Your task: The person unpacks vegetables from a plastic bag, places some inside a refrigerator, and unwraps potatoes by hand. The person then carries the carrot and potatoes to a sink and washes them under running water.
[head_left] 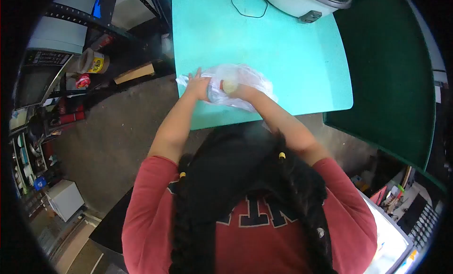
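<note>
One left hand (200, 87) lies spread on a plastic bag (256, 80) (probably light, limp, best gathered by its edge); we cannot tell whether the right hand (241, 91) grips anything.

Capital letters (253, 215) on the red shirt (262, 255) are partly covered; the middle one reads as T or I. The jar's yellow label (97, 62) bears dark lettering, unreadable here.

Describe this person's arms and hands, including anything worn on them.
Loose, dull red sleeves stop above the bare forearms. The left hand and right hand wear no gloves; any rings would be too small to make out.
</note>
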Demonstrator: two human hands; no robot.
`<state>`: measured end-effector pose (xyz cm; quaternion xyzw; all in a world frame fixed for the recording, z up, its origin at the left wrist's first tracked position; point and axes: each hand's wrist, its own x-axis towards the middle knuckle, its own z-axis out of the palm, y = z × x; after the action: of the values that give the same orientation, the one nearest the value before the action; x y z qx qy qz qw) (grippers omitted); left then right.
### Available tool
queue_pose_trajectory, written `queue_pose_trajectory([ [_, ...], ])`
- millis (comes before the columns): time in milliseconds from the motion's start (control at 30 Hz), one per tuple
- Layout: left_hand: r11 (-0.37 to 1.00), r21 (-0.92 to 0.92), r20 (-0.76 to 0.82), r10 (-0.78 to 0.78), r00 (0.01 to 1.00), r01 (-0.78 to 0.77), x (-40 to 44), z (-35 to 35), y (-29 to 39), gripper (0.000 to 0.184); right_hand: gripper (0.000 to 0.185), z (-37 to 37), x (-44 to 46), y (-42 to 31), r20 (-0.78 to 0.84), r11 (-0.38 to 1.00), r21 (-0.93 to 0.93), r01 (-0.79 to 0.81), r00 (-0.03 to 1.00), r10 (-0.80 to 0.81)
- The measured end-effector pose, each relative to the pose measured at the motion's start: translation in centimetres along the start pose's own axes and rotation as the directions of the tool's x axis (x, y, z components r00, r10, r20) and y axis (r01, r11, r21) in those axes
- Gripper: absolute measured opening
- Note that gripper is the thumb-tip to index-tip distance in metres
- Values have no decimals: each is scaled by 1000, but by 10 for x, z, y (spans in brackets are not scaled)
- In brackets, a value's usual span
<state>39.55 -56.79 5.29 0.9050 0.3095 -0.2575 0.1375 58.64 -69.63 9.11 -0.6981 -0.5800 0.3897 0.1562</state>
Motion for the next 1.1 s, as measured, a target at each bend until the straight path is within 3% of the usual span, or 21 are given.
queue_pose_trajectory([
  [100, 987, -161, -69, -10, 998, -2, 0, 9, -2, 104, 88, 10, 2, 1, -47, 991, -105, 78, 995, -83],
  [233, 960, -277, -14, 37, 999, -40, 12, 6, -20, 101, 91, 16, -12, 8, -94, 955, -211, 207, 969, -231],
  [300, 732, -641, -102, 219, 970, -233, 32, 26, -42, 84, 92, 14, -24, 9, -88, 944, -214, 252, 957, -275],
  [333, 729, -644, -102, 217, 971, -231, 26, 12, -36, 84, 92, 12, -28, 7, -83, 943, -214, 253, 958, -276],
  [400, 719, -661, -135, 170, 976, -217, 19, -11, -24, 60, 98, 4, -38, 2, 60, 969, 114, 220, 972, -228],
  [433, 717, -663, -132, 174, 976, -218, 27, -2, -29, 60, 98, 0, -43, -2, 61, 970, 115, 215, 973, -222],
  [500, 797, -586, -229, 12, 973, -148, 46, 13, -44, 53, 85, -10, -48, -8, 42, 941, -142, 306, 952, -303],
  [533, 795, -588, -231, 15, 973, -152, 45, 14, -45, 53, 85, -5, -42, 4, 43, 942, -145, 303, 953, -300],
  [600, 802, -591, -49, -138, 989, 83, 42, 18, -44, 44, 59, 8, -18, 31, 127, 964, 150, 219, 963, -239],
  [633, 802, -592, -48, -137, 989, 83, 33, 16, -38, 44, 59, 5, -13, 29, 128, 964, 150, 217, 963, -237],
  [700, 890, -453, -267, -187, 945, 48, 14, 19, -28, 41, 39, 3, -2, 27, 200, 998, -68, 5, 980, 9],
  [733, 890, -454, -264, -189, 946, 52, 9, 27, -29, 41, 39, 7, 2, 32, 203, 998, -66, 5, 979, 8],
  [800, 950, -290, -469, -37, 882, -115, 0, 40, -34, 38, 35, 11, 7, 34, -158, 996, -75, 43, 986, -55],
  [900, 961, -176, -549, 82, 832, -211, -13, 50, -38, 39, 36, 4, 14, 32, -258, 975, -222, 14, 963, -73],
  [1033, 971, -144, -465, 105, 879, -192, -43, 50, -31, 47, 35, -7, 31, 30, -171, 976, -215, -36, 985, -2],
  [1100, 894, -334, -551, 71, 832, -298, -58, 51, -28, 34, 34, -10, 33, 28, -91, 984, -175, -22, 996, 7],
])
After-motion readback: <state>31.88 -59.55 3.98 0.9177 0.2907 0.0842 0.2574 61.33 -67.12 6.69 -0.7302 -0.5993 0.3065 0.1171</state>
